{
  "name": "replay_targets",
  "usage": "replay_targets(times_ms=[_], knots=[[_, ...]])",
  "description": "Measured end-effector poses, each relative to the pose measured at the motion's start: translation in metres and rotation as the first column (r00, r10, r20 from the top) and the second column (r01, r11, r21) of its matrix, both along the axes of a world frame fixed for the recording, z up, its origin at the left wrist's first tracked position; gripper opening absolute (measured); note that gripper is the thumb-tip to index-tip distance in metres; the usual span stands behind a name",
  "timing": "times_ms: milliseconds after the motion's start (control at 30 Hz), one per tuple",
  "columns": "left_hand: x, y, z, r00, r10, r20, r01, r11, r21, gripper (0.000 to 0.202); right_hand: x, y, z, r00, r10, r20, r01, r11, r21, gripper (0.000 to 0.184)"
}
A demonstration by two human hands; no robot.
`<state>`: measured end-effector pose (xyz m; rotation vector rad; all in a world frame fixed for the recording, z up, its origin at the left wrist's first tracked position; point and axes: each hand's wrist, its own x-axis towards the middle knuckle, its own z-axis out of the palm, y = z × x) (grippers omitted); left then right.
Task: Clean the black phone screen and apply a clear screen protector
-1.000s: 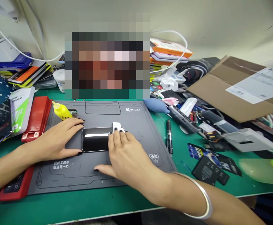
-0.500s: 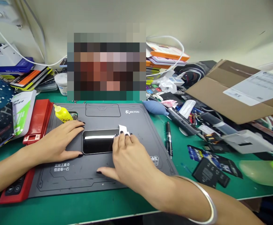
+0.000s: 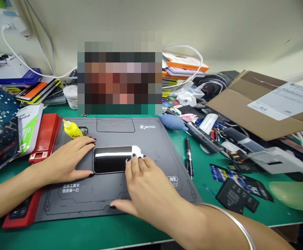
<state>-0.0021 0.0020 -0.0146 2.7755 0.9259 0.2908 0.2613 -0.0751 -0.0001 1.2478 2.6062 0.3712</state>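
Note:
A smartphone [image 3: 112,163] lies flat, its black glossy screen up, on a dark grey work mat [image 3: 151,194]. My left hand [image 3: 70,158] rests at its left end with thumb and fingers spread. The thumb tip is close to the phone's lower left corner, and the fingertips lie just beyond the upper left one. Over the phone's right end, my right hand [image 3: 146,177] presses a white wipe [image 3: 136,150] under its fingertips, thumb stretched out over the mat. Part of the wipe and the phone's right end are hidden by those fingers.
Beyond my left hand are a yellow squeeze bottle [image 3: 72,129] and a red device [image 3: 46,135]. To the right lie a pen [image 3: 188,156], a blue air blower [image 3: 172,122], black batteries [image 3: 231,194] and a cardboard box [image 3: 245,100]. A white tub [image 3: 70,96] stands at the back.
My right hand and the wipe have shifted slightly downward relative to the phone, uncovering more of its upper right edge. The whole view has shifted slightly; my left hand keeps its place by the phone.

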Motion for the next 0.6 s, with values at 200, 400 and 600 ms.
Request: replay_targets(times_ms=[200, 400, 600], knots=[[0.003, -0.001, 0.002, 0.999, -0.013, -0.04, 0.014, 0.999, 0.041, 0.063, -0.001, 0.009, 0.0, 0.999, 0.05, 0.016, -0.051, 0.998, 0.044, 0.089], [0.014, 0.002, 0.009, 0.994, -0.012, -0.106, 0.023, 0.994, 0.103, 0.065, 0.006, 0.024, 0.02, 0.998, 0.045, -0.047, -0.051, 0.992, -0.118, 0.065], [0.031, -0.001, 0.021, 0.968, 0.05, -0.247, -0.01, 0.987, 0.16, 0.057, 0.015, 0.037, 0.026, 0.989, -0.012, -0.146, -0.013, 0.985, -0.173, 0.046]])
